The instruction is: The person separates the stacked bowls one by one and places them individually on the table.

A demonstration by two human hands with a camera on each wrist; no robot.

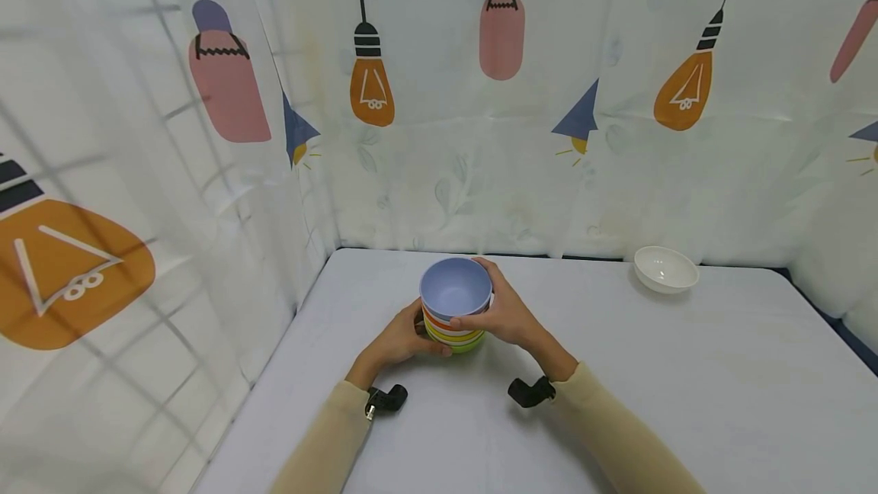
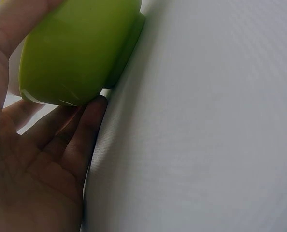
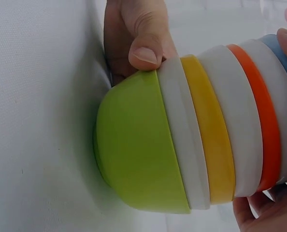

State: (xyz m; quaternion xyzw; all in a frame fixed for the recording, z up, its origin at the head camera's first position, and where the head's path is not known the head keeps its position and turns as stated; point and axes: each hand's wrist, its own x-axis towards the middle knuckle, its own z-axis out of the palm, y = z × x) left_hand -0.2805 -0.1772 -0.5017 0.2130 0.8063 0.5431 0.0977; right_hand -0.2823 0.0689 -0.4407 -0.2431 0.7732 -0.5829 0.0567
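Observation:
A stack of nested bowls stands upright between the two hands at the table's middle. Its top bowl is blue (image 1: 456, 288). Below come an orange bowl (image 3: 259, 116), a yellow bowl (image 3: 208, 130) and a green bowl (image 3: 134, 145) at the bottom, with white bowls (image 3: 179, 130) between the colours. My left hand (image 1: 400, 338) holds the green bowl low on its left side, thumb in front and fingers behind. Higher up, my right hand (image 1: 506, 309) grips the stack near the blue bowl's rim. Whether the green base touches the table is unclear.
A white bowl (image 1: 665, 271) sits by itself at the back right of the white-covered table (image 1: 686, 402). Curtains printed with lamps (image 1: 425, 174) hang behind and at the left. Each wrist wears a black device (image 1: 531, 392).

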